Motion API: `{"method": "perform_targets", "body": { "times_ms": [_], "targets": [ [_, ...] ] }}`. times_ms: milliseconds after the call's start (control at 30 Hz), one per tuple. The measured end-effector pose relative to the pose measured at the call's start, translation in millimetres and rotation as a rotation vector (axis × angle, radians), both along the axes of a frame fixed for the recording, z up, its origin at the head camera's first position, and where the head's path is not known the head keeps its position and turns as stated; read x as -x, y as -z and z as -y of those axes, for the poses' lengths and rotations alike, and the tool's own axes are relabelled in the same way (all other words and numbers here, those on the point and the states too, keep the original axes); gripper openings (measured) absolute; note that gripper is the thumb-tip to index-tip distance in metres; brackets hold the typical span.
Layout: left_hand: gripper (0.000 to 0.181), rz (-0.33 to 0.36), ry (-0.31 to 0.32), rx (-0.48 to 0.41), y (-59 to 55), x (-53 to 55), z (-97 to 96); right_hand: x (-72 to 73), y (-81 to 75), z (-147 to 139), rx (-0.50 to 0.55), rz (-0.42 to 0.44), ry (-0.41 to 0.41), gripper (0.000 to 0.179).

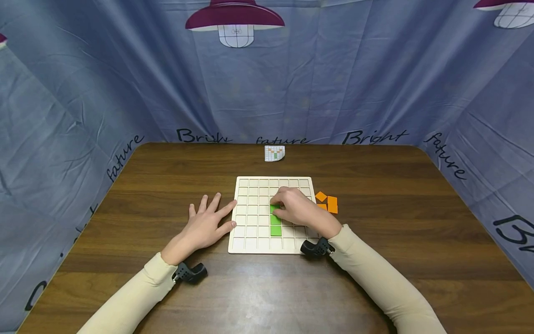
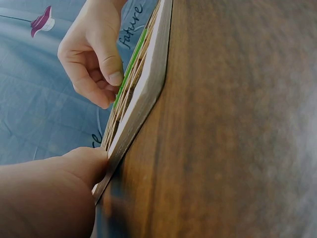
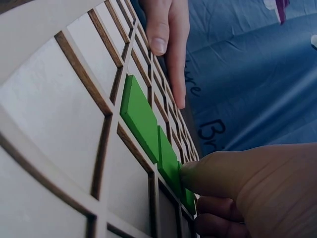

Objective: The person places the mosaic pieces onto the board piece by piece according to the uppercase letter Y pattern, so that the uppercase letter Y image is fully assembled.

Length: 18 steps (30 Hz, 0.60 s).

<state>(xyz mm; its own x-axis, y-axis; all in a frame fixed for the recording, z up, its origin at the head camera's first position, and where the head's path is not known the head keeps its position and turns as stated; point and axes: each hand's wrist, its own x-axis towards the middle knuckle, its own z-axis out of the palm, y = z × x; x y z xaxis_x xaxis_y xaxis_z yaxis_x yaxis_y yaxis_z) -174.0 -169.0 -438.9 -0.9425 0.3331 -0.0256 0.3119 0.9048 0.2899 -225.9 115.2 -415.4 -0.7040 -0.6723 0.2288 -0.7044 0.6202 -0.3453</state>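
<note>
Remotely noted: right grip [image 1: 295,207] nearly closed, pinching far green tile [image 1: 275,208]; orange tiles [image 1: 332,204] at its 3 o'clock; left grip [image 1: 203,227] splayed, empty.

There is one cream square grid board [image 1: 252,218], with three green square tiles [image 1: 276,230]. At right lie at least three flat orange pieces [image 1: 332,204]; exact number is unclear. Far side: one small white printed paper [image 1: 274,154]. Bare hands: one left hand [image 1: 203,227], one right hand [image 1: 299,208].

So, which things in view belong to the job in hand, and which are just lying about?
Job:
- gridded board
- green tiles
- likely orange tiles
- likely pattern card

Surroundings:
- wooden table
- blue curtain
- black wrist devices
</note>
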Motion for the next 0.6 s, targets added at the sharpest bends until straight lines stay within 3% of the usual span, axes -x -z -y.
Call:
{"method": "perform_targets", "body": {
  "times_ms": [600],
  "targets": [
    [0.062, 0.015, -0.001, 0.003, -1.8, -0.5, 0.0, -1.0, -0.7, -0.2, -0.013, 0.000, 0.001, 0.018]
  ]
}}
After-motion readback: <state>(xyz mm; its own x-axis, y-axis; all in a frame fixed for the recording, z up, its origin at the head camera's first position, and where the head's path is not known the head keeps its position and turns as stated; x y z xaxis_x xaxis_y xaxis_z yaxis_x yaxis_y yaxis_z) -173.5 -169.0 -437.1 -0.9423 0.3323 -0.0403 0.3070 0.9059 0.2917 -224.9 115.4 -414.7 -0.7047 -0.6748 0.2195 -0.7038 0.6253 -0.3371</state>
